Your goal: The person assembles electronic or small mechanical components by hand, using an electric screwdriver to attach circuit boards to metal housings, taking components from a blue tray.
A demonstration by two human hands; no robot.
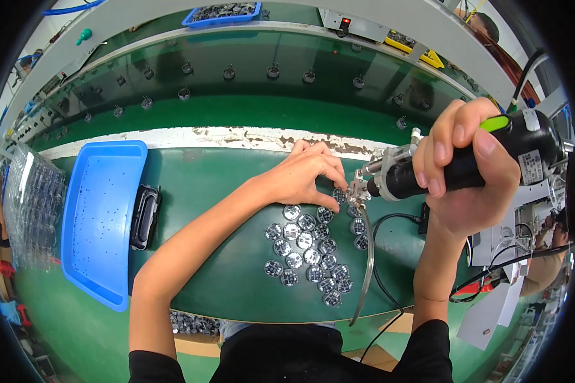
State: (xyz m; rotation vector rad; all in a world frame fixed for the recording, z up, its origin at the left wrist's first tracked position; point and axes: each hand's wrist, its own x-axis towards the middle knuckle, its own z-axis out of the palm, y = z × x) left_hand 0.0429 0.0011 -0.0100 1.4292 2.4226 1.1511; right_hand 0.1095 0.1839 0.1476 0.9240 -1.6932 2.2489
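My right hand (461, 167) is wrapped around a black electric screwdriver (450, 173) with a green lever. The tool lies tilted, its metal nose piece (359, 189) pointing left toward my other hand. A clear tube (368, 268) hangs from that nose. My left hand (310, 173) has its thumb and fingers closed around a small round metal part (340, 195), right beside the screwdriver's nose. Whether the bit touches the part I cannot tell. Several more round parts (305, 240) with dark, patterned tops lie loosely grouped on the green work mat (217, 236) below my left hand.
A blue tray (102, 223) with tiny dark bits stands at the left, a black holder (145, 217) against it. Clear plastic trays (35, 204) are stacked farther left. Beyond a white ledge, a green conveyor (249, 108) carries spaced small parts. A black cable (378, 255) crosses the mat.
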